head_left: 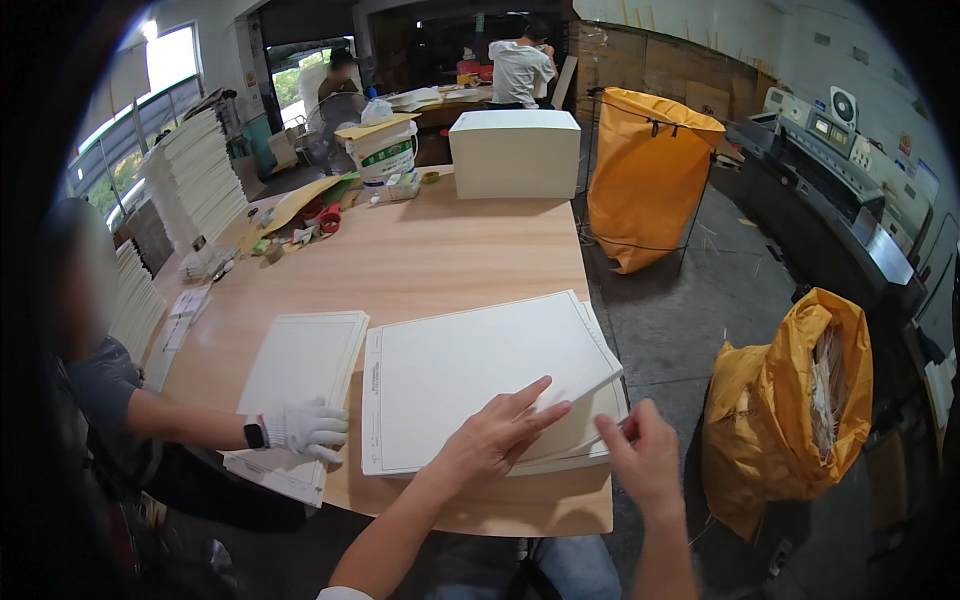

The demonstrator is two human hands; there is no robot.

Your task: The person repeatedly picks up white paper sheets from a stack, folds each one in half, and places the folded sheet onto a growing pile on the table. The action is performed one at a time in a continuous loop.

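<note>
A stack of large white printed sheets lies on the table in front of me, its upper sheets turned askew from those beneath. My left hand rests over the near edge of the upper sheets with its fingers stretched out. Beside the right edge of the lower sheets is my right hand, its fingers curled and the thumb at the paper's edge. Whether a sheet is pinched there is hidden. To the left, a co-worker's white-gloved hand rests on a second stack of sheets.
The wooden table carries a white box-like block, a white bucket and scattered small items at the back. Orange sacks stand on the floor to the right, near a long machine. Tall paper piles rise at left.
</note>
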